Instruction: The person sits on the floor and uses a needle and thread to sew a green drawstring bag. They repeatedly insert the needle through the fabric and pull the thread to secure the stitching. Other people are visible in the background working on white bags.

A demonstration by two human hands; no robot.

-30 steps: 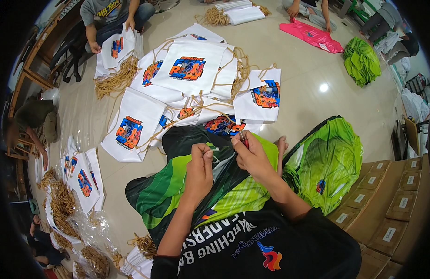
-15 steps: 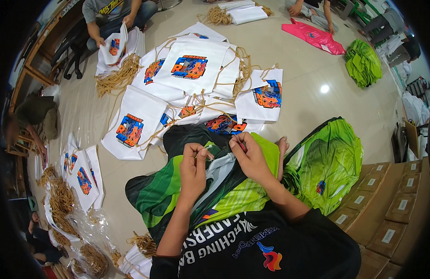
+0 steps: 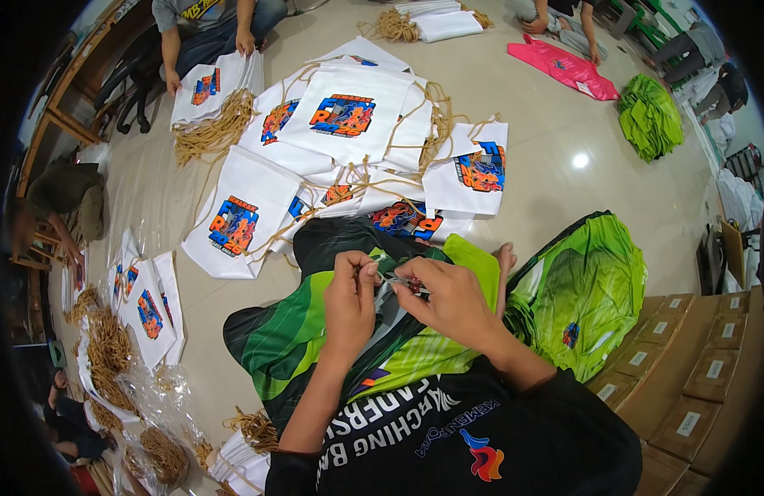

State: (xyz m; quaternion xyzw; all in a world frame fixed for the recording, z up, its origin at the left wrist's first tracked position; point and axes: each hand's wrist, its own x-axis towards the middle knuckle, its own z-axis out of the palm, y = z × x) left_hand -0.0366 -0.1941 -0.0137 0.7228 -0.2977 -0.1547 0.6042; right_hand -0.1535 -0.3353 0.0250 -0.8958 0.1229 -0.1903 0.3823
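Observation:
A green, black and grey patterned sports shirt (image 3: 274, 347) lies crumpled across my lap. My left hand (image 3: 350, 302) has its thumb and forefinger pinched on a bit of the shirt's fabric. Close beside it, almost touching, is my right hand (image 3: 452, 302), its fingers closed on a small dark and greyish thing (image 3: 414, 288) with a hint of red. That thing is mostly hidden by the fingers, so its kind is unclear. A bare foot (image 3: 506, 258) shows at the right edge of the shirt.
White printed drawstring bags (image 3: 342, 107) with tan cords spread ahead. Bright green shirts (image 3: 576, 306) are piled at my right, near brown boxes (image 3: 683, 422). More bags (image 3: 150, 314) lie left. A person (image 3: 212, 37) handles bags far left; another is by a pink shirt (image 3: 561, 68).
My right hand has come down and turned inward, closer to my left hand. The far-left person has lowered a raised bag onto the stack. The view has shifted slightly.

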